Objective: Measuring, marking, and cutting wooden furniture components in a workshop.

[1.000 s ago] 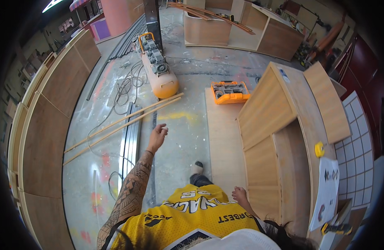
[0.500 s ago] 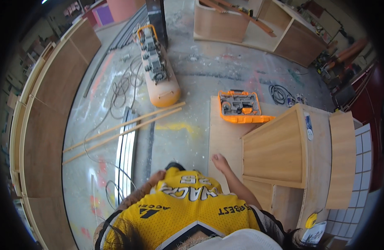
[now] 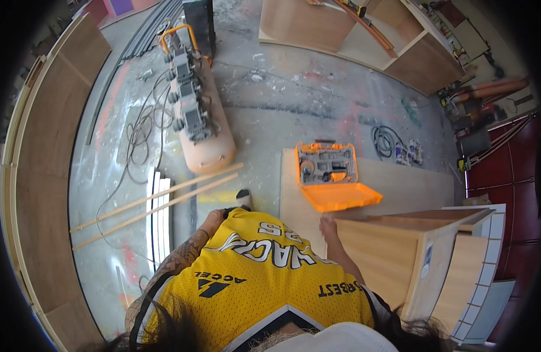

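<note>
My left hand (image 3: 212, 222) hangs beside the hem of my yellow jersey (image 3: 276, 252), against dark cloth; its fingers are mostly hidden. On the other side my right hand (image 3: 327, 226) hangs low, in front of the wooden cabinet's near corner. Motion blurs its fingers, and no object shows in it. Ahead of that hand lies an open orange tool case (image 3: 344, 196) on a plywood sheet (image 3: 405, 182). Grey fitted slots fill the case, with a few tools in them. A gap separates both hands from the case.
An air compressor (image 3: 207, 149) stands ahead on the left, with a loose hose (image 3: 138, 138) beside it. Two thin wooden strips (image 3: 182, 190) cross over metal lengths (image 3: 159, 229). A wooden cabinet (image 3: 376, 252) is close on my right; a long wooden panel (image 3: 47, 158) runs along the left.
My view has shifted forward and turned, so the compressor looks larger and farther left. The cabinet has changed angle and the case lid shows more fully. My dark shoe now shows ahead of the jersey.
</note>
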`<state>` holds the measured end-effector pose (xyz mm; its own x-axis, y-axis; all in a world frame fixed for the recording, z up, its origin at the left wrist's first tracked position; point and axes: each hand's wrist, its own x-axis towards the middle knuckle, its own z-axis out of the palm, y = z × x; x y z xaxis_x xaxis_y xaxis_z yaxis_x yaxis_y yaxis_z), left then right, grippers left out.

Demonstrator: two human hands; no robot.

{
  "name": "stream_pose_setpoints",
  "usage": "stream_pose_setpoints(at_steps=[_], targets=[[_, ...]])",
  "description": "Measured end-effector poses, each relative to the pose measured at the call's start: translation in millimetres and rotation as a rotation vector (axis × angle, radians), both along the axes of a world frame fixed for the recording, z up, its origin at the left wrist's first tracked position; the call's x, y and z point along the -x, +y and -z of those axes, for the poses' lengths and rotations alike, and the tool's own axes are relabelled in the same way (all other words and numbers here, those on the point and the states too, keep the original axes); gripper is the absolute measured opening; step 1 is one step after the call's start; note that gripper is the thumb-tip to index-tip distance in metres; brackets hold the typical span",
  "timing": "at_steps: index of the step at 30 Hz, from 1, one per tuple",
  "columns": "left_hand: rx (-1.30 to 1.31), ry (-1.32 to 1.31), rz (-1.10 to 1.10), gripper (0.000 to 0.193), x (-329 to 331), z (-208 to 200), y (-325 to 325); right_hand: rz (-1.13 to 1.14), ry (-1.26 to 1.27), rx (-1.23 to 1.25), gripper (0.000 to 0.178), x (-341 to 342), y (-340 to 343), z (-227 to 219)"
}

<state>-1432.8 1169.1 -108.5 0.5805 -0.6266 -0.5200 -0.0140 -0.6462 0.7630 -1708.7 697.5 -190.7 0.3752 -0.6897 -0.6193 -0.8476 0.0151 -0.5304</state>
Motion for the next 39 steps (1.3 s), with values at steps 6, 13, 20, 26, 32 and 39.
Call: stream_pose_setpoints(at_steps=[6, 13, 20, 26, 32, 39], targets=[[0.147, 0.471, -0.292, 0.041, -79.0, 78.2, 0.1, 0.209, 0.049, -0.211, 0.036, -46.1, 33.1, -42.4], [0.034, 0.237, -0.047, 0.043, -197.8, 22.5, -94.6, -0.399, 0.071, -0.191, 0.036, -107.5, -38.9, 63.1], [0.033, 0.154, -0.014, 0.044, -321.8, 13.5, -191.8, -0.704, 0.011, -0.223, 0.04, -340.4, -174.3, 19.5], [-0.024, 0.051, 0.03, 0.045, -440.4, -40.4, -285.4, -0.042, -0.034, 0.053, 0.052, -551.2, -332.0, 1.7], [-0.061, 0.002, 0.051, 0.046, -544.8, -115.7, -381.1, 0.088, -0.4, -0.146, 0.032, -712.4, -420.5, -26.1], [-0.089, 0.018, -0.119, 0.048, -662.7, -121.0, -458.3, -0.048, -0.321, -0.462, 0.04, -823.2, -442.1, -22.5]])
